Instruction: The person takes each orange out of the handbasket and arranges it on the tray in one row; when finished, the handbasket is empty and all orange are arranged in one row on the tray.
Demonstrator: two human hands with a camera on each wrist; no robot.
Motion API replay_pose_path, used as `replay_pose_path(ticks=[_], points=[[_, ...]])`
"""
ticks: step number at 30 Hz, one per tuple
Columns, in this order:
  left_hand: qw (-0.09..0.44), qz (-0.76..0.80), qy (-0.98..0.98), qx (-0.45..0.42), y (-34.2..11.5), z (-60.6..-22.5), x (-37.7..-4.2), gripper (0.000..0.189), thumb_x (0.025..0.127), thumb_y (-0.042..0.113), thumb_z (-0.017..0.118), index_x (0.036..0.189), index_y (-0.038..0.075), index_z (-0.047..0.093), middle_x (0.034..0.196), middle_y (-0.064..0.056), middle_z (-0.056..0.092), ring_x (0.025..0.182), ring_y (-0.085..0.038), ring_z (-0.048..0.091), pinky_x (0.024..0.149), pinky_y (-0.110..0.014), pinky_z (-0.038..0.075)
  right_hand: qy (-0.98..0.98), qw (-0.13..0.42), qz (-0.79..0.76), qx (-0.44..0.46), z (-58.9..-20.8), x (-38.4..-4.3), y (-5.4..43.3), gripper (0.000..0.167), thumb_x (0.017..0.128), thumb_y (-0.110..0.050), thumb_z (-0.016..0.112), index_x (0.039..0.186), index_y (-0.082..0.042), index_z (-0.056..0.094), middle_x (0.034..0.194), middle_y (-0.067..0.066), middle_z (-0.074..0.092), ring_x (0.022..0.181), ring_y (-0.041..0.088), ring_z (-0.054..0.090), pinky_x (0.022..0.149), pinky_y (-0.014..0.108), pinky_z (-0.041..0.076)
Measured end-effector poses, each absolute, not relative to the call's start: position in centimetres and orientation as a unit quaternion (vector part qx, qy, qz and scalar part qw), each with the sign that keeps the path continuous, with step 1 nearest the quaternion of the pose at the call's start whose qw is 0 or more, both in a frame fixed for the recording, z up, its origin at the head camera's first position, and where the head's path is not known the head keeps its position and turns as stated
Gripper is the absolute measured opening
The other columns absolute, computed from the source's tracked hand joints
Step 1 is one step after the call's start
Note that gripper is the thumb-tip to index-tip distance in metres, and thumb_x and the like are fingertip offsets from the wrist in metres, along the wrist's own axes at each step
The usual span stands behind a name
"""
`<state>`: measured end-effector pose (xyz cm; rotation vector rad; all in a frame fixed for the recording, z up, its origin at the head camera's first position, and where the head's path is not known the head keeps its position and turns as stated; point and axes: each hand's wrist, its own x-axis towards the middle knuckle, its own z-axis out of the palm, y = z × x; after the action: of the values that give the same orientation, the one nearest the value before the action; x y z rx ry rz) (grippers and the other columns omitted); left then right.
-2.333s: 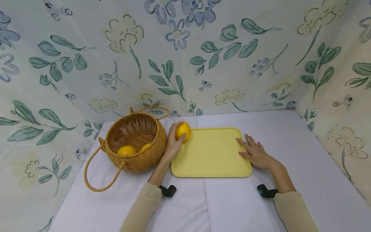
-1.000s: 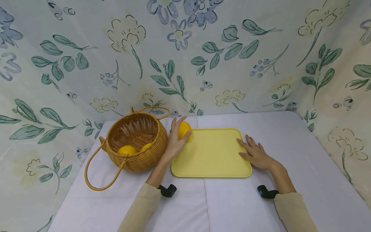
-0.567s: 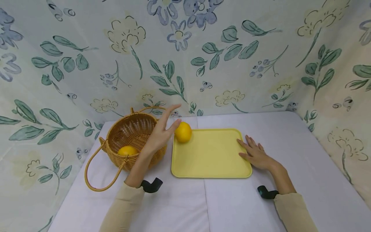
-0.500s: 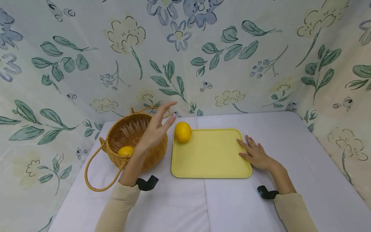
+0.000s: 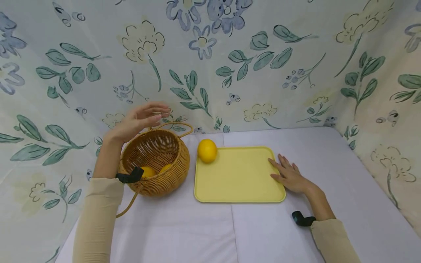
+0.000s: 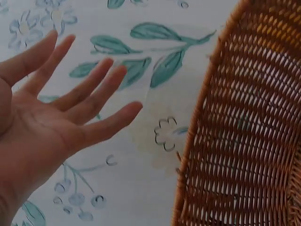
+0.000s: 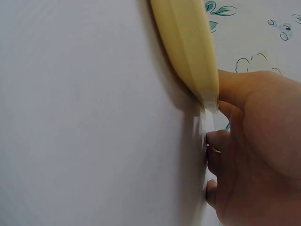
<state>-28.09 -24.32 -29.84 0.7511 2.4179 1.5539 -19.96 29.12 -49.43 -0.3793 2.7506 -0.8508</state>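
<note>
My left hand (image 5: 133,123) is raised over the back left of the wicker basket (image 5: 169,180), its fingers spread and holding nothing. In the left wrist view the same hand (image 6: 51,117) is beside the basket's rim (image 6: 195,127), apart from it. A round yellow-orange fruit (image 5: 207,151) sits on the back left corner of the yellow tray (image 5: 240,179). Two similar fruits (image 5: 148,172) lie inside the basket, partly hidden by its wall. At the tray's right edge rests my right hand (image 5: 291,177), fingers extended; the right wrist view shows its thumb against the tray's rim (image 7: 195,61).
A white cloth (image 5: 210,233) covers the table. Behind it hangs a floral curtain (image 5: 230,73), close to the basket's back. One basket handle (image 5: 128,206) loops out at the front left, partly behind my left forearm; the other (image 5: 184,126) rises at the back right.
My left hand has let go of the fruit at the tray's corner and moved left and up, over the basket. The fruit stays on the tray. My right hand has not moved.
</note>
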Motion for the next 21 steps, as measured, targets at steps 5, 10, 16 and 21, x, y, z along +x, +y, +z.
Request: replay_pose_path(ticks=[5,10,16,21], points=[[0.2,0.528,0.765,0.309,-27.5,-32.2,-30.5,0.044,0.105,0.002,0.055,0.148,-0.002,0.049,0.148,-0.015,0.06,0.138,-0.028,0.057,0.106,-0.036,0.056,0.942,0.119,-0.288,-0.125,-49.4,-19.8,29.0,0.068,0.107,-0.038,0.053,0.162,-0.005,0.029,0.168,0.036,0.001,0.156,0.055,-0.003,0.121,0.075,-0.008],[0.292,0.531,0.712,0.355,-29.0,-35.0,-32.3,0.042,0.102,-0.007,0.053,0.143,-0.015,0.045,0.152,-0.029,0.051,0.143,-0.034,0.051,0.111,-0.034,0.052,0.941,0.122,-0.291,-0.125,-49.3,-19.8,28.9,0.068,0.107,-0.038,0.052,0.162,-0.006,0.029,0.168,0.035,0.001,0.156,0.055,-0.003,0.121,0.074,-0.008],[0.34,0.488,0.729,0.339,-29.0,-36.7,-33.8,0.039,0.098,-0.004,0.062,0.136,-0.013,0.057,0.147,-0.02,0.06,0.138,-0.022,0.057,0.114,-0.029,0.049,0.941,0.12,-0.29,-0.128,-49.3,-19.8,29.2,0.068,0.108,-0.039,0.052,0.163,-0.007,0.028,0.169,0.034,-0.001,0.156,0.055,-0.005,0.121,0.074,-0.009],[0.386,0.442,0.747,0.313,-28.6,-37.2,-34.5,0.038,0.098,0.001,0.066,0.132,-0.015,0.059,0.145,-0.014,0.063,0.137,-0.021,0.057,0.113,-0.038,0.05,0.939,0.119,-0.293,-0.132,-49.5,-19.9,29.4,0.068,0.108,-0.039,0.052,0.163,-0.006,0.027,0.169,0.034,-0.002,0.156,0.055,-0.006,0.121,0.074,-0.009]])
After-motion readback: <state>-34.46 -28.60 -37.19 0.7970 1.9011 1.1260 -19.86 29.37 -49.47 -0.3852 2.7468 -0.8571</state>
